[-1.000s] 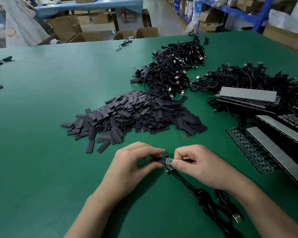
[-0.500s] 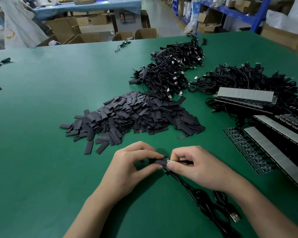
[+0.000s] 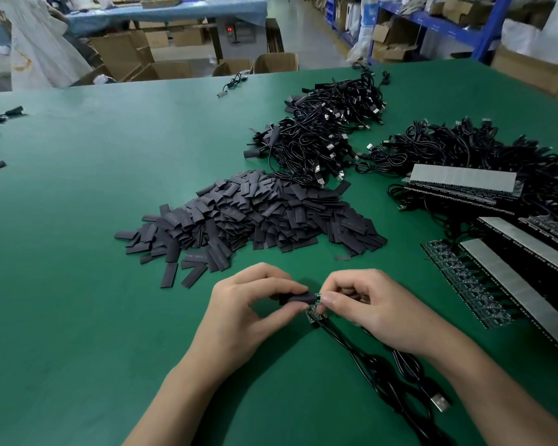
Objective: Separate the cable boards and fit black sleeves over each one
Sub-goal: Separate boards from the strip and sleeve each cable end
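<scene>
We find the left hand (image 3: pixel 248 304) pinching a black sleeve (image 3: pixel 298 298) and the right hand (image 3: pixel 377 307) pinching a green cable board (image 3: pixel 314 312). Sleeve and board touch, near the sleeve pile (image 3: pixel 255 220) on the bench (image 3: pixel 78 252). The sleeve print is too small to read.

The light was bright and even, coming from overhead; the green table (image 3: pixel 78 284) showed only soft, weak shadows under the left hand (image 3: pixel 248 304) and the right hand (image 3: pixel 377 307); the grey strips (image 3: pixel 464 178) at right reflected a pale glare; the wide lens curved the table's far edge; the blue shelves (image 3: pixel 432 22) behind looked slightly blurred, perhaps out of focus.
</scene>
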Tool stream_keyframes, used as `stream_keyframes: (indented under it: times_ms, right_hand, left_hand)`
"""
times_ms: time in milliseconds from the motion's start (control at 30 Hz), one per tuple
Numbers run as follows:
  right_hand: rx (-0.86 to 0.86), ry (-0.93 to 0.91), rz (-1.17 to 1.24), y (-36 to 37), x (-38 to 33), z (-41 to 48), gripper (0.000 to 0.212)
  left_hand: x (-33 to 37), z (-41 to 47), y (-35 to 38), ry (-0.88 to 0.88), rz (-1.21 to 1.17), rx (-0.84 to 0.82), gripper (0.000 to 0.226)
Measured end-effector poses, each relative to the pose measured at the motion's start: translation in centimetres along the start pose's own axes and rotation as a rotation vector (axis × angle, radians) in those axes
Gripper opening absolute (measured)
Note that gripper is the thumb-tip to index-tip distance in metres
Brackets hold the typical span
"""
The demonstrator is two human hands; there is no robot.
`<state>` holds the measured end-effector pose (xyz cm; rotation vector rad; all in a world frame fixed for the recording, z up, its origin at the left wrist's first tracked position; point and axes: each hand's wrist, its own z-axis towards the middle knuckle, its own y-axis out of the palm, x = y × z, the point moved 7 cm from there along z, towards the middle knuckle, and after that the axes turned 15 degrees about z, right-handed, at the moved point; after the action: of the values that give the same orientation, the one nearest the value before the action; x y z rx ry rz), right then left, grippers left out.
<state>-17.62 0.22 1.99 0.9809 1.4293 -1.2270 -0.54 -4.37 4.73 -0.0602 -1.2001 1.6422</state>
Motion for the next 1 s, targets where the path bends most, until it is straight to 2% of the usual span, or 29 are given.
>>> stream_keyframes:
  times_ms: [200, 300, 433, 600, 733, 1000]
  right_hand:
    - [0.015, 0.016, 0.015, 0.1, 0.3, 0.1, 0.018]
    - [0.029, 0.029, 0.013, 0.1, 0.7, 0.1, 0.009]
    - [0.066, 0.043, -0.034, -0.2, 1.2, 0.2, 0.010]
    - [0.104, 0.039, 0.154, -0.5, 1.2, 0.4, 0.022]
    - [0.098, 0.035, 0.236, -0.3, 1.0, 0.6, 0.023]
    - [0.056, 0.034, 0.234, -0.2, 0.8, 0.4, 0.017]
  left_hand:
    - [0.2, -0.1, 0.2, 0.013, -0.002, 0.004, 0.014]
    - [0.3, 0.0, 0.2, 0.020, -0.012, 0.016, 0.010]
    - [0.3, 0.0, 0.3, 0.012, -0.027, 0.024, 0.011]
    - [-1.8, 0.0, -0.5, -0.213, -0.222, 0.122, 0.031]
    - [-2.0, 0.1, -0.3, -0.222, -0.255, 0.083, 0.027]
    - [-2.9, -0.3, -0.3, -0.405, -0.465, 0.126, 0.025]
